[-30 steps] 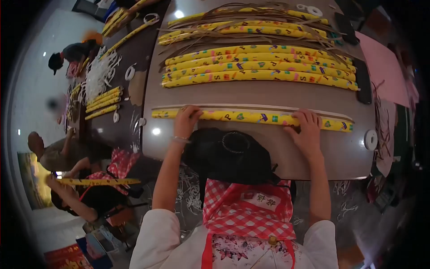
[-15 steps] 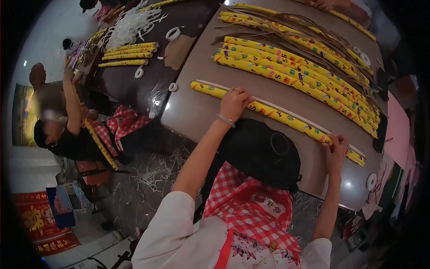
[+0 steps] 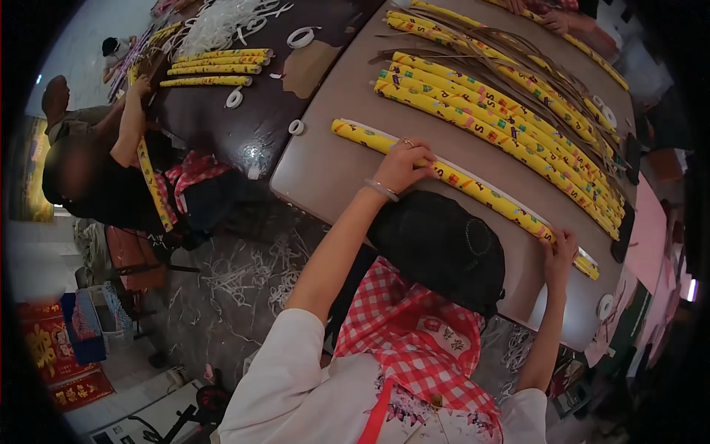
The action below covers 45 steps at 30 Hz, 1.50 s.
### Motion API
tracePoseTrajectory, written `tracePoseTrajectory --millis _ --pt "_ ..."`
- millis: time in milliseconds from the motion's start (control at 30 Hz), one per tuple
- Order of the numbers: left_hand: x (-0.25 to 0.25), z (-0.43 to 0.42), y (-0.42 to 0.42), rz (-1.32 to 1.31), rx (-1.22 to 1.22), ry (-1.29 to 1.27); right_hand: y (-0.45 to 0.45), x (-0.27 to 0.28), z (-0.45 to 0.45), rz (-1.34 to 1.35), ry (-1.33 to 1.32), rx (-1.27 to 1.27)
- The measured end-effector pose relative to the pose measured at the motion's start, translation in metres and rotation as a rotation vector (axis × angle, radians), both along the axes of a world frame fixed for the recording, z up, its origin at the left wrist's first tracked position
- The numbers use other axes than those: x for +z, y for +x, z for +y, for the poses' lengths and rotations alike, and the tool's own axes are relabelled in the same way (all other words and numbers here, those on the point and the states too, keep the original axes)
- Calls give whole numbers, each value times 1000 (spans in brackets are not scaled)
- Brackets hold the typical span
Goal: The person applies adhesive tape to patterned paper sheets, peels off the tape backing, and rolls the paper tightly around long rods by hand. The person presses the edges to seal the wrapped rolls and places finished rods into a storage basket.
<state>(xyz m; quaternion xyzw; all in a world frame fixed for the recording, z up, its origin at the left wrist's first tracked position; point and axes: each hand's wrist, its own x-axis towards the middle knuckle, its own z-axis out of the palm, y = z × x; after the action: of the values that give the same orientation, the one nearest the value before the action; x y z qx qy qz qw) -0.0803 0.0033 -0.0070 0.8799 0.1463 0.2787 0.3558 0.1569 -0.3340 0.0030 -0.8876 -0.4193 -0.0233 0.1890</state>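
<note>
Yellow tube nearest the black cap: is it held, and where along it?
The yellow tube is held: left hand between its middle and left end, right hand near its right end.

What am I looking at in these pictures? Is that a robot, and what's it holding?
No robot here! It's a person with bare hands. All three pictures come from one camera worn on that person's head, looking forward and down. The last one shows now. The left hand and right hand hold a long yellow patterned tube against the table. Beyond it lie more yellow tubes, with thin brown strips among the farther ones. A white ring lies near the right hand. Another person is off to the left.
</note>
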Motion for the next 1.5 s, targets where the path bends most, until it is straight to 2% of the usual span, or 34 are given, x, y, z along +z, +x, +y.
tracePoseTrajectory --millis 200,267,400,633,900,1067,1200,1267,1400,1467,1500 --pt "-2 0 2 37 -2 -43 -3 -1 1 -75 32 6" --pt "-9 3 5 -39 21 242 -5 4 4 -78 24 10" --pt "-12 -2 2 83 72 273 0 -1 2 -85 -59 25" --pt "-9 0 9 130 62 332 5 3 8 -105 -104 22" --pt "-8 2 23 303 122 556 24 -1 14 -164 -216 35" --pt "1 6 34 437 93 622 33 0 23 -380 -325 23" --pt "3 19 49 519 69 687 42 0 33 -458 -256 -19" --pt "1 26 57 477 81 703 50 -4 40 -544 -102 -65" --pt "1 34 73 433 125 768 56 4 49 -459 -86 -72" --pt "-2 37 79 437 145 776 52 13 46 -298 -27 169" --pt "-4 38 81 455 168 775 50 16 44 -304 -29 167"
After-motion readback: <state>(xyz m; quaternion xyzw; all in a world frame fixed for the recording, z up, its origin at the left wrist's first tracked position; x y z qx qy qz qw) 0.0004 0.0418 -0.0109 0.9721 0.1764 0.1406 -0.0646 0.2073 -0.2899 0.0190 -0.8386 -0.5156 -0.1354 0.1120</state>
